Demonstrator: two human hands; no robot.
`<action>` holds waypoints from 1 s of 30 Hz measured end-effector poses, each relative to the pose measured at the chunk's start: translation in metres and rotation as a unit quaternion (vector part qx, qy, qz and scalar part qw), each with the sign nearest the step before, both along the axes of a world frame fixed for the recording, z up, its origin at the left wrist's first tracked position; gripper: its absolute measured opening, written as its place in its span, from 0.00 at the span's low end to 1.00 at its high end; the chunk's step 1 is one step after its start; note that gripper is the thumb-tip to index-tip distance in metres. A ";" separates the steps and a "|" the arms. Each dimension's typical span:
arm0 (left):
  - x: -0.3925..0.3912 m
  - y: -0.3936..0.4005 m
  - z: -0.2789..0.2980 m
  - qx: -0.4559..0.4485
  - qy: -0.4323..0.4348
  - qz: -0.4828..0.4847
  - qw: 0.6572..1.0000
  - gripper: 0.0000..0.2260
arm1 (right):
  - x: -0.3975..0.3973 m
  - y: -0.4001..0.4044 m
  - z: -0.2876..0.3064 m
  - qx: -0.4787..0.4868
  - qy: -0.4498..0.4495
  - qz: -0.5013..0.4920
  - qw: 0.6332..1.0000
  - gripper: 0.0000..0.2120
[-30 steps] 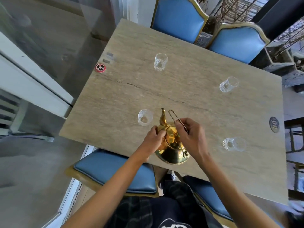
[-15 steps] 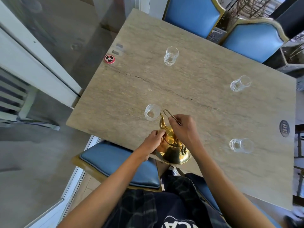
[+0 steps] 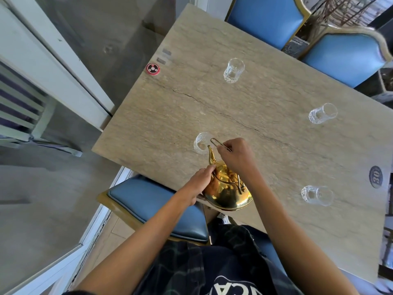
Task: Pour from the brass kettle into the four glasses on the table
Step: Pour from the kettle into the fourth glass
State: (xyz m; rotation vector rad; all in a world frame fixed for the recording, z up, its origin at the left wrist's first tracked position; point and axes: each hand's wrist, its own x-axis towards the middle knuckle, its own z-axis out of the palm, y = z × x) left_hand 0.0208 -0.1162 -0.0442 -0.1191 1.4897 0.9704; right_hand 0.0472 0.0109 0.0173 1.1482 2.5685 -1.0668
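The brass kettle point(image 3: 228, 192) hangs over the near edge of the stone table point(image 3: 244, 116), tilted with its spout over the nearest clear glass point(image 3: 201, 143). My right hand point(image 3: 237, 155) grips the kettle's wire handle. My left hand point(image 3: 201, 179) rests against the kettle's lid and left side. Three other clear glasses stand apart: one far point(image 3: 233, 70), one at the right point(image 3: 322, 113), one near right point(image 3: 316, 195). I cannot tell whether liquid is flowing.
A red round disc point(image 3: 152, 69) lies at the table's left edge and a dark round number tag point(image 3: 376, 176) at its right edge. Blue chairs stand at the far side point(image 3: 265, 20), point(image 3: 344, 58) and below the near edge point(image 3: 157, 207).
The kettle has been lifted and moved toward the nearest glass, its spout now over that glass. Both hands stayed on it. The camera view shifted left.
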 end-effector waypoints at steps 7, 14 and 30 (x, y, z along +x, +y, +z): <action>0.000 -0.002 -0.003 0.005 -0.012 0.013 1.000 0.21 | -0.006 0.000 0.001 0.004 -0.012 0.008 1.000 0.18; 0.000 -0.001 -0.002 0.004 -0.009 0.008 1.000 0.23 | -0.008 0.000 0.001 -0.002 -0.006 0.008 1.000 0.18; 0.002 0.000 0.006 0.003 -0.015 -0.001 1.000 0.22 | -0.005 0.001 0.008 -0.004 -0.003 0.018 1.000 0.18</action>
